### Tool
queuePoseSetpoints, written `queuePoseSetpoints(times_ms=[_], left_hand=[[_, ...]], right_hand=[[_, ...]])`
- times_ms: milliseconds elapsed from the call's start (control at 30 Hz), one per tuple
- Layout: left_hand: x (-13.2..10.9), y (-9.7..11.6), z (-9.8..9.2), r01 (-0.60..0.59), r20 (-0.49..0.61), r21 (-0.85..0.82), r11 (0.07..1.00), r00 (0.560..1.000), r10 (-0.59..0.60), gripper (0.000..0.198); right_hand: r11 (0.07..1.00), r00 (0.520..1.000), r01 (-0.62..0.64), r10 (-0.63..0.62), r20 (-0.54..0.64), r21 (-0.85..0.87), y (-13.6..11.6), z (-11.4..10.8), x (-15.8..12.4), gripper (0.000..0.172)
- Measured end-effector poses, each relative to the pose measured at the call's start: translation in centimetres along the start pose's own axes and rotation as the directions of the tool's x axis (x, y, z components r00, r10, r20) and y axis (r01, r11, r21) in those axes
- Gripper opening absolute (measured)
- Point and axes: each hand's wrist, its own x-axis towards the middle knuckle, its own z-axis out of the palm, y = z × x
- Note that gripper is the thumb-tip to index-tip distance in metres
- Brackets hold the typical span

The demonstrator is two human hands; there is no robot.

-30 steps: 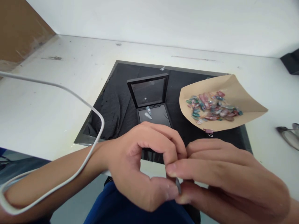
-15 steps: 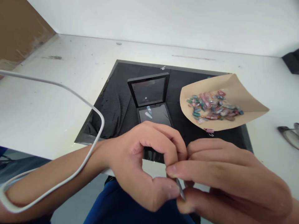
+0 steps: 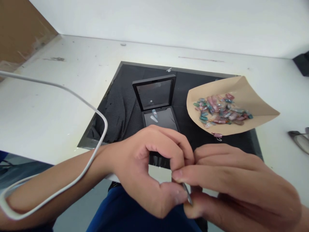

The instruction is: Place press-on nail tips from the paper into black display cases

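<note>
Close together over my lap, both hands are closed in a pinch on one small thin grey false nail point(image 3: 187, 194), seen edge-on and mostly covered by the fingers. My left hand point(image 3: 149, 170) grips it between thumb and bent fingers. From the other side, the thumb and index finger of my right hand point(image 3: 236, 180) pinch it. Beyond the hands stands a black case point(image 3: 154, 79) with its lid raised. Two pale blue-grey false nails point(image 3: 154, 119) lie inside, near its hinge. My left hand hides the case's near edge.
A tan paper tray point(image 3: 251, 96) at right holds many coloured false nails point(image 3: 217, 109), with a pink clip point(image 3: 217, 135) on its rim. Under it lies a black mat point(image 3: 116, 93) on the white table point(image 3: 60, 106). A white cable point(image 3: 79, 96) loops across my left forearm. Eyeglasses point(image 3: 300, 140) lie far right.
Both hands keep the same pinch on the false nail. The whole view has shifted very slightly; nothing on the table has moved.
</note>
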Motion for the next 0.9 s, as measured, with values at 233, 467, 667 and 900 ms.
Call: queuePoseSetpoints(times_ms=[233,467,667,900], left_hand=[[0.3,-0.2,-0.3,-0.043,0.022,-0.044,0.998,0.999,0.044,0.025],[0.5,-0.2,-0.4,-0.076,0.041,-0.016,0.997,0.996,0.077,0.027],[0.8,-0.1,-0.6,-0.061,0.093,-0.002,0.998,0.994,0.06,0.022],[0.7,-1.6,-0.9,-0.1,0.24,0.107,0.989,0.968,0.071,0.015]], right_hand=[[1.0,0.999,-0.004,0.004,-0.043,-0.003,0.0,0.1,-0.2,0.016],[1.0,0.998,0.016,-0.017,-0.054,-0.003,0.4,0.0,0.3,0.015],[0.999,0.992,0.013,-0.019,-0.122,-0.05,0.0,0.0,0.6,0.012],[0.999,0.999,-0.001,-0.001,-0.042,-0.041,-0.1,-0.1,0.2,0.007]])
